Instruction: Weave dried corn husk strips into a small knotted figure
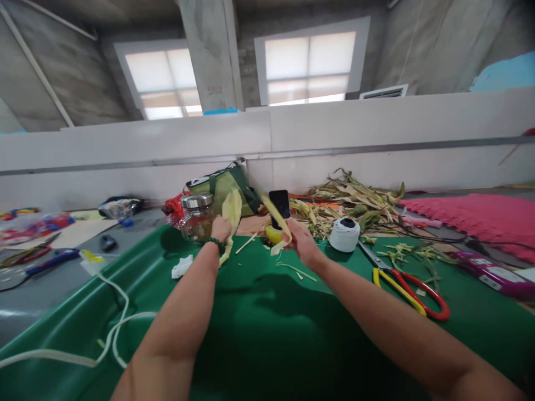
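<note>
My left hand (pixel 221 228), with a beaded bracelet at the wrist, is closed on a pale yellow-green corn husk (pixel 232 206). The husk's broad end stands up above the fingers, and a narrow, twisted-looking tail hangs below them. In my right hand (pixel 300 240) a narrow corn husk strip (pixel 276 213) is pinched, its upper end blurred and its lower end curling down over the green mat (pixel 259 312). Beyond the right hand a black phone (pixel 279 201) leans upright, with a yellow curved object (pixel 273 234) in front of it. Bits of husk lie below the hands.
Left of my left hand stands a glass jar (pixel 197 220) with a metal lid, before a green bag (pixel 228 186). To the right are a white thread spool (pixel 345 235), red-and-yellow scissors (pixel 401 278), a purple bottle (pixel 493 273) and a dried husk heap (pixel 355 195). A white cord (pixel 119 312) crosses the mat's left.
</note>
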Available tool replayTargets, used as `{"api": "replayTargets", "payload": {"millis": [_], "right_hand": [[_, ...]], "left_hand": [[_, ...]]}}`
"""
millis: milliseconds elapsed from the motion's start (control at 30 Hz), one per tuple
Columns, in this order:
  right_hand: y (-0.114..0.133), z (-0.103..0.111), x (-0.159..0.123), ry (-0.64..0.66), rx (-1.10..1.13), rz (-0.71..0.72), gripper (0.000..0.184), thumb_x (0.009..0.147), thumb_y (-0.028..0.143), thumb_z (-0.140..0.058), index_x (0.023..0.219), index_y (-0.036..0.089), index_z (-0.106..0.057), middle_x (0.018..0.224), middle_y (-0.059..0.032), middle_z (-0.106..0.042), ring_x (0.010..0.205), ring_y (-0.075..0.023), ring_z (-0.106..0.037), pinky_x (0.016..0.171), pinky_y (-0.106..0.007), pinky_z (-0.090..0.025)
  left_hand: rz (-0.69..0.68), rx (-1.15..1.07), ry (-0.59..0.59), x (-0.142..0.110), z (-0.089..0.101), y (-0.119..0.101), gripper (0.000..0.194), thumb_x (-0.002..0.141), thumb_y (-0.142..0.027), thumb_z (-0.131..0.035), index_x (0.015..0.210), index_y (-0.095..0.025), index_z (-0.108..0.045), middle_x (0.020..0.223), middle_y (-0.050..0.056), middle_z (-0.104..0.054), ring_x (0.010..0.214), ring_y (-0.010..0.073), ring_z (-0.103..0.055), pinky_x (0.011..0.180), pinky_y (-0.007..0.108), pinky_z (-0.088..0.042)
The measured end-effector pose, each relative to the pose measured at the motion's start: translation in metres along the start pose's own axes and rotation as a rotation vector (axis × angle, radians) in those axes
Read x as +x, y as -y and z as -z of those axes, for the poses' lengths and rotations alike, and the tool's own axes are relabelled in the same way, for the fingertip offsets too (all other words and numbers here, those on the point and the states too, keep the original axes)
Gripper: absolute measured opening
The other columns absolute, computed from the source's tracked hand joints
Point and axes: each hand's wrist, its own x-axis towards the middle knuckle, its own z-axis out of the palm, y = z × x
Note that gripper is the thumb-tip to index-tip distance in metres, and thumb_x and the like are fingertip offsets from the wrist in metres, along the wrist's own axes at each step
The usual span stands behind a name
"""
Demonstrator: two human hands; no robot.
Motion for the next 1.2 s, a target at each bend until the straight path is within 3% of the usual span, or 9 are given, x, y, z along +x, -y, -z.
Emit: {"api": "replayTargets", "payload": {"millis": [133,200,233,333,433,667,833,1067,1200], "right_hand": [[-0.004,0.017,0.017,0.049,0.095,-0.145,0.043,0.068,0.056,-0.067,0.084,0.016,-0.063,0.062,0.0027,-0.053,0.046,-0.0061,-0.041,0.042,-0.020,-0.036],[-0.006,0.019,0.018,0.065,0.080,-0.143,0.046,0.070,0.059,-0.063,0.083,0.015,-0.067,0.069,-0.0013,-0.060,0.050,-0.0079,-0.048,0.044,-0.022,-0.040],[-0.007,0.019,0.018,0.067,0.063,-0.121,0.048,0.071,0.061,-0.062,0.083,0.015,-0.068,0.070,-0.0022,-0.061,0.051,-0.0086,-0.049,0.045,-0.022,-0.042],[-0.011,0.021,0.020,0.045,-0.014,-0.045,0.053,0.071,0.065,-0.060,0.087,0.015,-0.070,0.069,-0.0022,-0.061,0.051,-0.0094,-0.052,0.047,-0.023,-0.045],[-0.012,0.026,0.023,-0.030,-0.090,-0.028,0.054,0.072,0.064,-0.060,0.092,0.014,-0.069,0.071,-0.0027,-0.063,0.051,-0.0104,-0.054,0.048,-0.024,-0.046],[-0.009,0.031,0.026,-0.057,-0.064,-0.032,0.046,0.054,0.032,-0.077,0.095,0.016,-0.062,0.075,-0.0011,-0.069,0.066,-0.0156,-0.063,0.061,-0.028,-0.050],[-0.009,0.035,0.030,-0.078,-0.004,-0.005,0.032,0.056,0.028,-0.069,0.085,0.019,-0.058,0.074,-0.0002,-0.068,0.065,-0.0138,-0.061,0.056,-0.024,-0.047],[-0.010,0.032,0.027,-0.086,-0.191,0.069,0.031,0.060,0.036,-0.072,0.081,0.017,-0.059,0.075,-0.0019,-0.067,0.068,-0.0156,-0.061,0.061,-0.027,-0.048],[-0.014,0.034,0.030,-0.118,-0.190,0.051,0.035,0.056,0.035,-0.076,0.080,0.017,-0.057,0.074,-0.0025,-0.068,0.068,-0.0179,-0.064,0.062,-0.030,-0.050]], "left_hand": [[-0.139,0.172,0.003,-0.018,-0.016,-0.009,0.034,0.069,-0.016,-0.069,0.101,-0.013,-0.062,0.122,0.020,-0.057,0.124,0.0333,-0.045,0.091,0.036,-0.042],[-0.184,0.206,0.183,-0.034,-0.029,-0.016,0.020,0.078,-0.031,-0.060,0.086,-0.014,-0.066,0.099,0.016,-0.068,0.101,0.0278,-0.060,0.079,0.032,-0.047],[-0.160,0.196,0.281,-0.044,-0.036,-0.019,0.030,0.081,-0.040,-0.055,0.076,-0.014,-0.068,0.081,0.013,-0.070,0.081,0.0244,-0.064,0.068,0.030,-0.048],[-0.035,0.137,0.821,-0.069,-0.050,-0.025,0.039,0.074,-0.052,-0.061,0.066,-0.015,-0.070,0.061,0.008,-0.067,0.055,0.0169,-0.059,0.051,0.024,-0.044],[-0.079,0.171,0.969,-0.083,-0.056,-0.027,0.026,0.060,-0.042,-0.076,0.061,-0.016,-0.072,0.057,0.005,-0.066,0.050,0.0137,-0.055,0.045,0.021,-0.040],[0.019,0.054,0.943,-0.084,-0.055,-0.025,0.036,0.066,-0.051,-0.070,0.067,-0.015,-0.073,0.070,0.010,-0.072,0.060,0.0167,-0.064,0.053,0.022,-0.046],[0.136,-0.017,1.005,-0.082,-0.055,-0.023,0.034,0.071,-0.047,-0.063,0.077,-0.015,-0.075,0.077,0.012,-0.073,0.068,0.0196,-0.066,0.057,0.024,-0.049],[-0.105,0.083,0.859,-0.087,-0.061,-0.022,0.021,0.063,-0.035,-0.073,0.060,-0.015,-0.071,0.046,0.001,-0.060,0.041,0.0094,-0.048,0.041,0.019,-0.037],[0.019,0.021,0.824,-0.089,-0.063,-0.022,0.024,0.062,-0.036,-0.076,0.066,-0.014,-0.070,0.052,0.004,-0.064,0.049,0.0148,-0.060,0.049,0.024,-0.048]]}}
